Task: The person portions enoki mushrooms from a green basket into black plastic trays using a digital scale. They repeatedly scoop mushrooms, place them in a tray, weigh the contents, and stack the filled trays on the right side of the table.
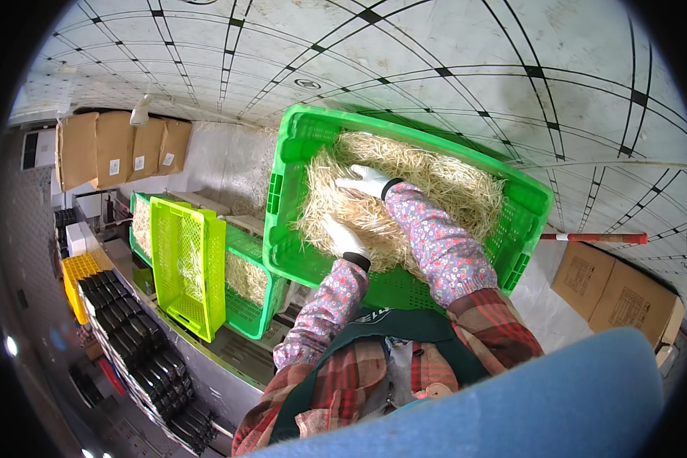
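Pale dry straw lies piled in a large green plastic crate in front of me. My right hand, in a white glove, rests on the straw toward the crate's left side, its fingers stretched out and apart. Nearer to me, my left hand, also white-gloved, presses against the straw with fingers extended, their tips partly sunk in it. A bulge of straw lies between the two hands. Floral sleeve covers are on both forearms.
To the left stand a yellow-green crate and another green crate with straw. Stacked black trays and a yellow crate lie beyond. Cardboard boxes stand at far left and right. A tiled wall rises behind the crate.
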Tool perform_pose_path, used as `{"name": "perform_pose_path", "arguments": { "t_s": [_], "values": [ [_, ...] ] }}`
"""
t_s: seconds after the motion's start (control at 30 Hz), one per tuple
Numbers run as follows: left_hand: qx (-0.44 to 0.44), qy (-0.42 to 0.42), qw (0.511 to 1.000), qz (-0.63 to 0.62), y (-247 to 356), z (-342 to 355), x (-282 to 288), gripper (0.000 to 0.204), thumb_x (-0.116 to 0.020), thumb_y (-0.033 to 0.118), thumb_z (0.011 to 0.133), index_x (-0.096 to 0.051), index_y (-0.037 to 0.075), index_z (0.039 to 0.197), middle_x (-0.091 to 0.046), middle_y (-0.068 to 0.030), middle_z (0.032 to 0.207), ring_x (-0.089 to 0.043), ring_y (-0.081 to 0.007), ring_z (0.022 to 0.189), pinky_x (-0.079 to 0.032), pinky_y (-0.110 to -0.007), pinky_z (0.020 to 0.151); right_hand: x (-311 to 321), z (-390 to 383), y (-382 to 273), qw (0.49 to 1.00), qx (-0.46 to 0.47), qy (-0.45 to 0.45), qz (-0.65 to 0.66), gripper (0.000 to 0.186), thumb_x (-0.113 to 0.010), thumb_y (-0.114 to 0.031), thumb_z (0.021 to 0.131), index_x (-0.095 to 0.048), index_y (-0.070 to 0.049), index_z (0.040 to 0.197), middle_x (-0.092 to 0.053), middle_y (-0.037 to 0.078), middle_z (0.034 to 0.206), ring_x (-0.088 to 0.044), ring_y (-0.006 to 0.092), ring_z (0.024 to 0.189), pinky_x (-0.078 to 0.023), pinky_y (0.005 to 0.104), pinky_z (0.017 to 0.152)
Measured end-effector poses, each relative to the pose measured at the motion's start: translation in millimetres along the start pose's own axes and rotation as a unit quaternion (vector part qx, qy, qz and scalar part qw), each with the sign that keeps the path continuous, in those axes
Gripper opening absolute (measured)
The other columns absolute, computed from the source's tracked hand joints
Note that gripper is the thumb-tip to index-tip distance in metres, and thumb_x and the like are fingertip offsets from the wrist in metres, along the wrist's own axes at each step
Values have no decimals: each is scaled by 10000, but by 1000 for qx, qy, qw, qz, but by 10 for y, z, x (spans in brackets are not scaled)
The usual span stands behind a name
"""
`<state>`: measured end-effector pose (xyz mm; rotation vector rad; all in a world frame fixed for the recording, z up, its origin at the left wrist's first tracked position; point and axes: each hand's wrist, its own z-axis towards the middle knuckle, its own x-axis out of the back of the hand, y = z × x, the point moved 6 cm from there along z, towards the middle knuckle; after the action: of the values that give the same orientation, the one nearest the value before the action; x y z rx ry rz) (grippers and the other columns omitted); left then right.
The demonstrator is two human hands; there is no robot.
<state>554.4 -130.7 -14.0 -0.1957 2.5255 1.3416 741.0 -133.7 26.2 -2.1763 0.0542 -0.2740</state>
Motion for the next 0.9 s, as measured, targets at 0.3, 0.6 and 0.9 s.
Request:
{"name": "perform_pose_path", "arguments": {
  "t_s": [0.3,0.6,0.9],
  "values": [
    [37,-16,998,-53,-128,20,-39,722,-338,621,988,-333,114,1502,-370,-83,1523,-377,-245,1366,-284,-375,1146,-245,-381,-130,993,52,63,-90,998,-599,-746,750,-413,-48,1440,-593,221,1287,-600,341,1148,-466,379,976],
    [52,-93,986,-131,330,-758,-356,705,-366,607,978,-348,127,1494,-407,-92,1498,-408,-281,1350,-333,-431,1125,-370,-1248,-404,943,172,268,-96,820,-618,-695,769,-578,-51,1275,-683,179,909,-662,353,818,-520,461,722],
    [4,-192,961,-200,942,-1482,-278,686,-350,584,992,-332,112,1490,-409,-72,1493,-420,-280,1333,-333,-424,1127,-639,-2128,-1101,873,273,338,-224,680,-699,-551,794,-592,-41,1229,-653,158,948,-639,341,819,-509,441,707]
  ]
}}
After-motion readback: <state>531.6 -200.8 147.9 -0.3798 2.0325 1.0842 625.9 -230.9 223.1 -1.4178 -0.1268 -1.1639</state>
